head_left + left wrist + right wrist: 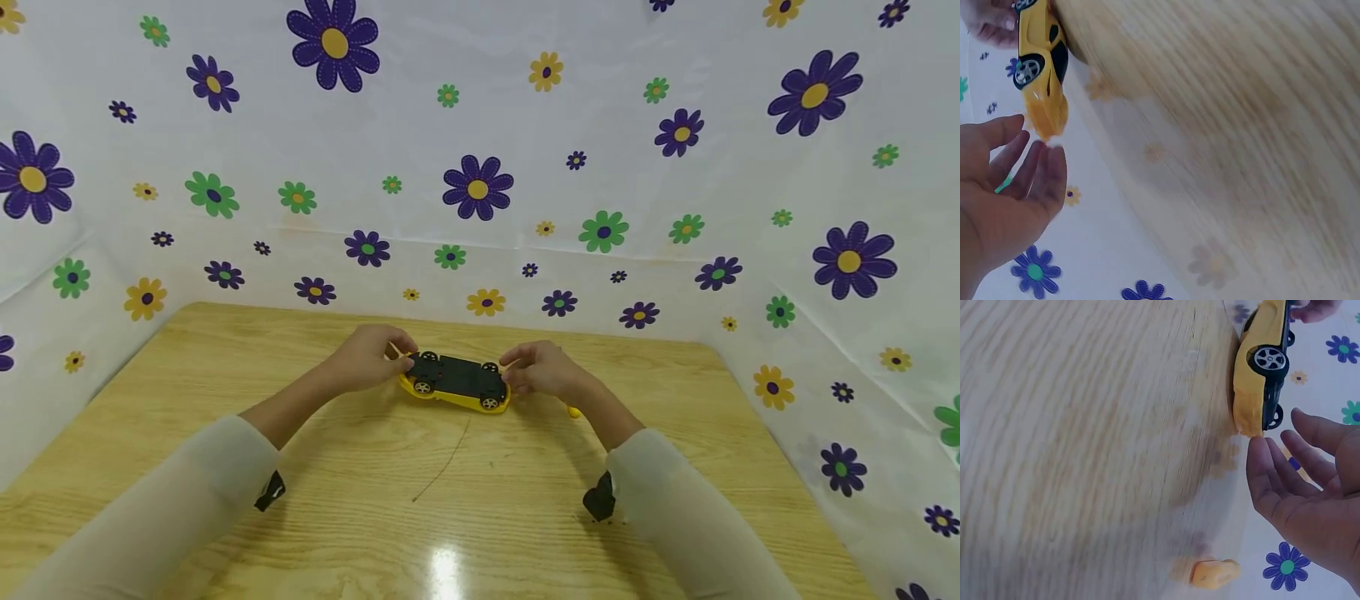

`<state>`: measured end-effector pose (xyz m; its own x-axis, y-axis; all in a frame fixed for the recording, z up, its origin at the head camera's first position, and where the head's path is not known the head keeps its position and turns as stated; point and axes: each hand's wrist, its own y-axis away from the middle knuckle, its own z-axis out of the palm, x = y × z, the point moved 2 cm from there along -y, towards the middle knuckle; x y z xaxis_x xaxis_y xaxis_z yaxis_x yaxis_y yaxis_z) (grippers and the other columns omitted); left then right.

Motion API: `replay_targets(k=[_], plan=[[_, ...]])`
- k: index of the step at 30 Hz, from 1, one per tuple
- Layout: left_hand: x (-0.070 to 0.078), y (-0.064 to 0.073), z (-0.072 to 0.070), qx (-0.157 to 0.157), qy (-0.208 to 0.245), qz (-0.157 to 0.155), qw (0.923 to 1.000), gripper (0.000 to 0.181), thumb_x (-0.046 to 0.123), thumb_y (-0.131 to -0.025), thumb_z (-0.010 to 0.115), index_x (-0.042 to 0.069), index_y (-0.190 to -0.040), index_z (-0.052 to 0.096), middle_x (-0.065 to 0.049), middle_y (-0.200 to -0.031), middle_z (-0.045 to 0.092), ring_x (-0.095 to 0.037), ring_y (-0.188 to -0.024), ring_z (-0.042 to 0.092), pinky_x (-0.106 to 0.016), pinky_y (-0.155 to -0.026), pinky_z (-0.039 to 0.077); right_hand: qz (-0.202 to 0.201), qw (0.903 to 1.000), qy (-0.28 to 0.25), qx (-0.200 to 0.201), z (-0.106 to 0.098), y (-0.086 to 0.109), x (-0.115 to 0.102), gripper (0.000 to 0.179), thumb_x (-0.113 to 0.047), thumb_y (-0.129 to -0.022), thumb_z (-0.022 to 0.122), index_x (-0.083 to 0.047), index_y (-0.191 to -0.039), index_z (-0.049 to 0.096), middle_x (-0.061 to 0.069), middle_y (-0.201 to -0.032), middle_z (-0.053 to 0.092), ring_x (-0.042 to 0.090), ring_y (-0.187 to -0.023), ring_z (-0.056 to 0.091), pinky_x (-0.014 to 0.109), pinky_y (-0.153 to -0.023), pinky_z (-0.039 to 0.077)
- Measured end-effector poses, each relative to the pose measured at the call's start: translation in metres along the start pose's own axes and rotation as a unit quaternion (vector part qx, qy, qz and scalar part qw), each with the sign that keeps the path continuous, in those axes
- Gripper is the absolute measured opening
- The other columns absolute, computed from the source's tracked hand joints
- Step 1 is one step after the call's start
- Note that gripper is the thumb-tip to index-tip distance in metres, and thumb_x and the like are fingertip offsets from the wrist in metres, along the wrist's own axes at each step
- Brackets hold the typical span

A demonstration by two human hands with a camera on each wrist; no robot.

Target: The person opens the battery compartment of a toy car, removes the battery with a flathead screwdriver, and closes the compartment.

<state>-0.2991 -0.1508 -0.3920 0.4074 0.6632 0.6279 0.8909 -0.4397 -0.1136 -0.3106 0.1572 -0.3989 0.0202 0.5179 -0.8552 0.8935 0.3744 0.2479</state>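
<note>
Flower-printed sheeting point(517, 33) backs a wooden table point(337, 500) where, toward the far middle, an upturned yellow toy car point(461, 379), likely light, stiff, slippery plastic best held by its ends, sits between a left hand point(369, 358) and a right hand point(546, 368), fingers loosely parted, neither visibly gripping.

Yellow car point(461, 379) (black underside showing), left grip point(367, 358), right grip point(545, 369) at opposite ends
</note>
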Motion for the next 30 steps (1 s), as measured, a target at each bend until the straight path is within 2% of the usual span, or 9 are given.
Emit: replay_targets(k=[2,3,4,8,11,15,21,26,30], plan=[[0.005,-0.001,0.002,0.006,-0.036,0.030,0.9989,0.021,0.015,-0.098,0.070,0.004,-0.116,0.073,-0.009,-0.114,0.072,-0.029,-0.102,0.067,-0.044,-0.088,0.059,-0.032,0.9983,0.048,0.002,0.001,0.002,-0.003,0.029,-0.006,-0.099,0.067,0.000,-0.127,0.066,0.014,-0.116,0.070,0.026,-0.100,0.069,0.041,-0.090,0.061],[0.008,-0.001,0.003,0.009,-0.052,0.044,0.9976,0.022,0.015,-0.098,0.070,0.004,-0.116,0.073,-0.009,-0.115,0.072,-0.029,-0.104,0.066,-0.045,-0.090,0.058,-0.053,0.9955,0.078,0.005,0.002,0.003,-0.004,0.028,-0.008,-0.099,0.067,-0.001,-0.127,0.067,0.013,-0.115,0.070,0.026,-0.101,0.069,0.042,-0.096,0.058],[0.010,-0.001,0.004,0.010,-0.065,0.056,0.9962,0.022,0.016,-0.098,0.071,0.004,-0.116,0.073,-0.009,-0.115,0.072,-0.030,-0.105,0.065,-0.046,-0.092,0.057,-0.073,0.9913,0.109,0.008,0.004,0.004,-0.005,0.028,-0.010,-0.099,0.068,-0.001,-0.126,0.068,0.012,-0.114,0.070,0.026,-0.102,0.069,0.043,-0.096,0.058],[0.016,-0.001,0.008,-0.004,-0.094,0.096,0.9909,0.025,0.020,-0.098,0.071,0.004,-0.118,0.074,-0.009,-0.117,0.071,-0.030,-0.112,0.063,-0.048,-0.099,0.054,-0.162,0.9621,0.218,0.024,0.012,0.009,-0.009,0.026,-0.015,-0.100,0.067,-0.002,-0.123,0.070,0.011,-0.114,0.072,0.028,-0.106,0.069,0.047,-0.098,0.056],[0.019,0.000,0.010,-0.022,-0.116,0.109,0.9870,0.030,0.027,-0.098,0.072,0.007,-0.120,0.073,-0.008,-0.121,0.069,-0.031,-0.119,0.059,-0.049,-0.104,0.050,-0.207,0.9423,0.261,0.031,0.019,0.011,-0.010,0.026,-0.015,-0.102,0.066,-0.001,-0.124,0.070,0.013,-0.118,0.071,0.030,-0.108,0.067,0.046,-0.094,0.058],[0.023,0.003,0.012,-0.042,-0.146,0.118,0.9813,0.036,0.034,-0.097,0.073,0.009,-0.123,0.072,-0.008,-0.125,0.066,-0.031,-0.122,0.056,-0.049,-0.104,0.050,-0.236,0.9233,0.301,0.037,0.025,0.014,-0.010,0.027,-0.016,-0.102,0.066,-0.003,-0.125,0.070,0.013,-0.122,0.069,0.029,-0.112,0.065,0.045,-0.096,0.056],[0.022,0.002,0.014,-0.044,-0.164,0.129,0.9771,0.034,0.034,-0.097,0.073,0.010,-0.121,0.073,-0.007,-0.123,0.066,-0.029,-0.118,0.057,-0.045,-0.100,0.052,-0.287,0.8973,0.334,0.028,0.029,0.014,-0.016,0.025,-0.010,-0.099,0.069,-0.003,-0.123,0.071,0.011,-0.120,0.070,0.028,-0.113,0.065,0.044,-0.098,0.056],[0.021,0.003,0.014,-0.045,-0.166,0.135,0.9758,0.029,0.031,-0.098,0.073,0.010,-0.117,0.074,-0.007,-0.120,0.066,-0.030,-0.116,0.058,-0.045,-0.099,0.053,-0.305,0.8817,0.360,0.017,0.031,0.013,-0.019,0.024,-0.011,-0.098,0.070,-0.004,-0.121,0.073,0.010,-0.120,0.070,0.028,-0.114,0.064,0.044,-0.100,0.054],[0.019,0.003,0.014,-0.049,-0.160,0.137,0.9763,0.028,0.029,-0.097,0.073,0.009,-0.117,0.074,-0.007,-0.120,0.066,-0.030,-0.116,0.058,-0.046,-0.099,0.052,-0.313,0.8712,0.378,0.013,0.033,0.016,-0.019,0.021,-0.010,-0.099,0.068,-0.004,-0.119,0.074,0.011,-0.118,0.070,0.028,-0.111,0.064,0.042,-0.097,0.055]])
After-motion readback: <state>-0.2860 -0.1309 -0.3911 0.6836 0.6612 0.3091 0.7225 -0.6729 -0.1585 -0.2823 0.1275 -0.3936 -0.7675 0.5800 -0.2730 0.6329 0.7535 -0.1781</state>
